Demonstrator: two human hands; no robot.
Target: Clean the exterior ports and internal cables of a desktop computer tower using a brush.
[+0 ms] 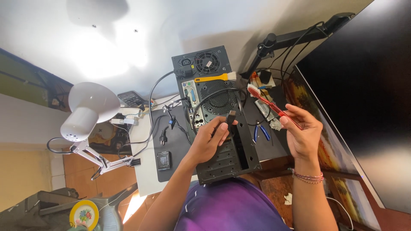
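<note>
Pinching cable plug in left grip; right grip clasps red toothbrush, above PC case.

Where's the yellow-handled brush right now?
In the head view, the yellow-handled brush lies across the rear panel of the computer tower, just below its power supply fan, beyond both hands.

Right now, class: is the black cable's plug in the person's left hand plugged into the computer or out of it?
Out. The left hand holds the plug in the air above the computer case, its metal tip bare.
</note>
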